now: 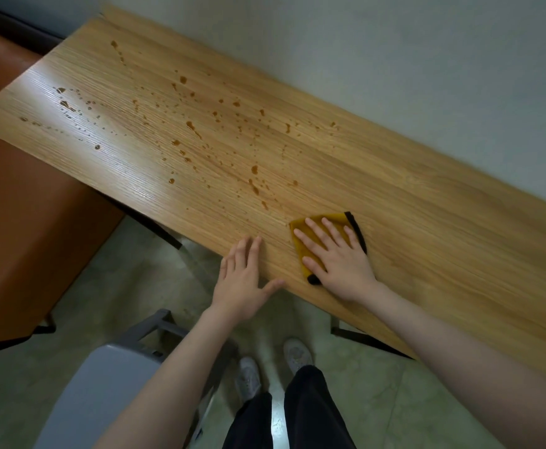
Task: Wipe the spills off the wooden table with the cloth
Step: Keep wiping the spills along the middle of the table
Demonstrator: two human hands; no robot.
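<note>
A long wooden table (427, 228) runs diagonally along a pale wall. Brown spills (194, 129) lie scattered in drops and streaks over its left and middle parts. A folded mustard-yellow cloth (336, 222) with a black edge lies near the table's front edge. My right hand (336, 257) presses flat on the cloth, fingers spread and pointing toward the spills. My left hand (242, 277) rests flat on the table's front edge just left of the cloth, fingers apart, holding nothing.
An orange-brown padded seat (29, 228) stands to the left of the table. A grey chair (109, 384) stands at the lower left beside my legs and white shoes (297, 354). The floor is greenish tile. The wall (394, 59) borders the table's far side.
</note>
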